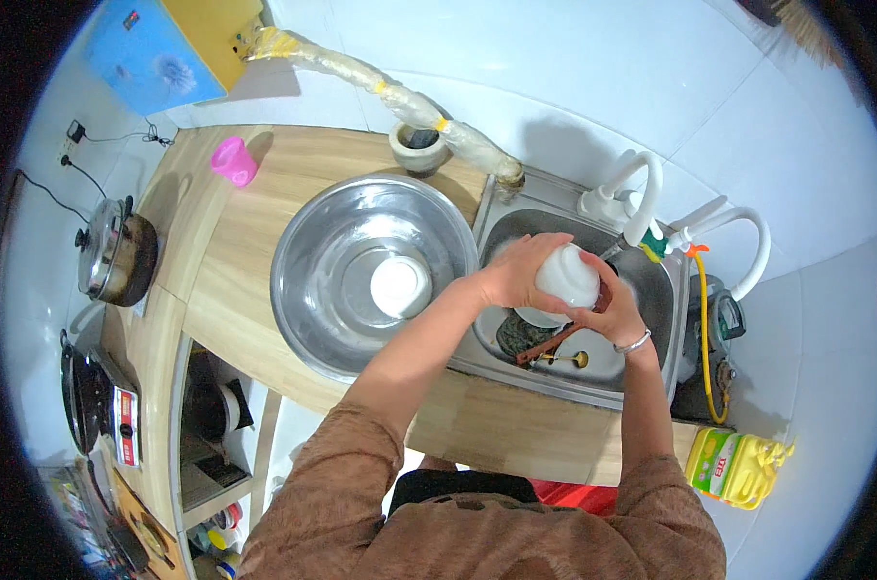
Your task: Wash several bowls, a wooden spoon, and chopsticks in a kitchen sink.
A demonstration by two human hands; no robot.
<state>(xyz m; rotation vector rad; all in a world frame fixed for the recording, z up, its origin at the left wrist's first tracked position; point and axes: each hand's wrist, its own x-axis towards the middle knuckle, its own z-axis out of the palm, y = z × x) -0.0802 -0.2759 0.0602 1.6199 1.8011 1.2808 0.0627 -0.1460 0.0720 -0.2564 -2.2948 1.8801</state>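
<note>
Over the steel sink point(605, 388), a white bowl point(567, 279) is held between both my hands, its rounded outside towards me. My left hand point(514, 272) grips its left side, and my right hand point(616, 312) grips the right. Water from the white tap point(652, 188) runs close behind the bowl. Below my hands lie a dark mesh scrubber point(519, 333), some brown chopsticks point(540, 350) and a gold spoon point(577, 359). Left of the sink stands a large stainless steel basin point(329, 246) with a white bowl point(400, 287) inside.
A stone mortar point(418, 158) stands behind the basin; a pink cup point(234, 162) is at the back left. A lidded pot point(119, 254) stands at far left. A second white tap point(753, 225), a yellow hose point(705, 341) and a yellow jug point(743, 467) are at right.
</note>
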